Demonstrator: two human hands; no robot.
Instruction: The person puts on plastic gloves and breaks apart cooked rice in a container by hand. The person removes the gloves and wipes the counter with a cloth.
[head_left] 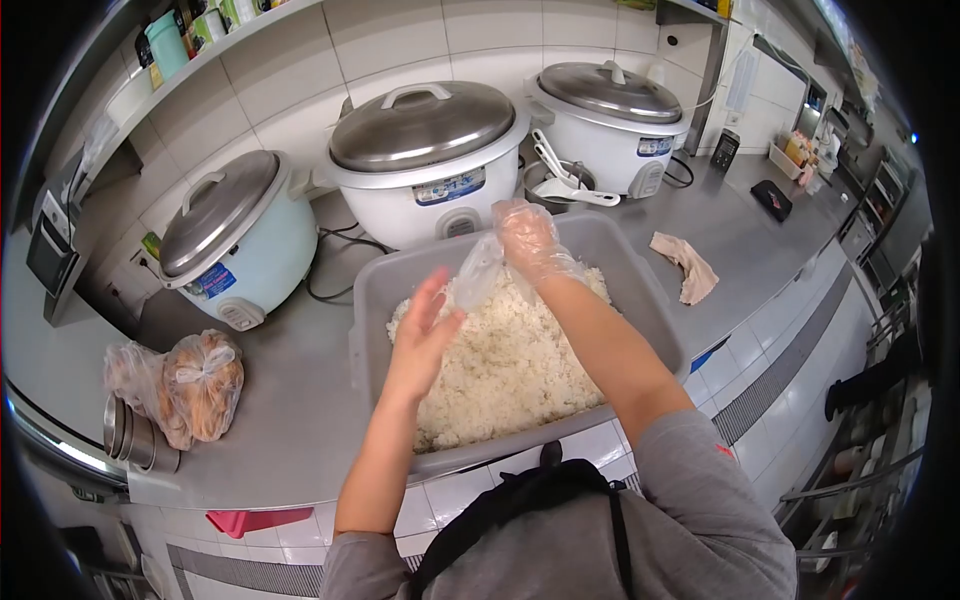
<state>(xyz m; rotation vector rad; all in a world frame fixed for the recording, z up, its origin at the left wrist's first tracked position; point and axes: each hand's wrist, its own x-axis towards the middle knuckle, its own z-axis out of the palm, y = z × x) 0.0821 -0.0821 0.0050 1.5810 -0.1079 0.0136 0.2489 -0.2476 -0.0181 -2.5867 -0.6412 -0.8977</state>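
Note:
My right hand (530,240) is inside a clear plastic glove and closed, over the far side of a grey tub (640,300). From it hangs a second clear plastic glove (480,272), loose and crumpled, its exact shape hard to make out. My left hand (422,340) is bare, with its fingers apart, just left of that hanging glove. Below both hands, cooked white rice (510,370) fills the tub in a thick layer.
Behind the tub stand three lidded rice cookers: a pale blue one (235,240), a large white one (425,190) and another white one (610,130). White scoops (575,190) rest on a metal pot. Bagged food (200,385) sits left; a cloth (685,268) lies right.

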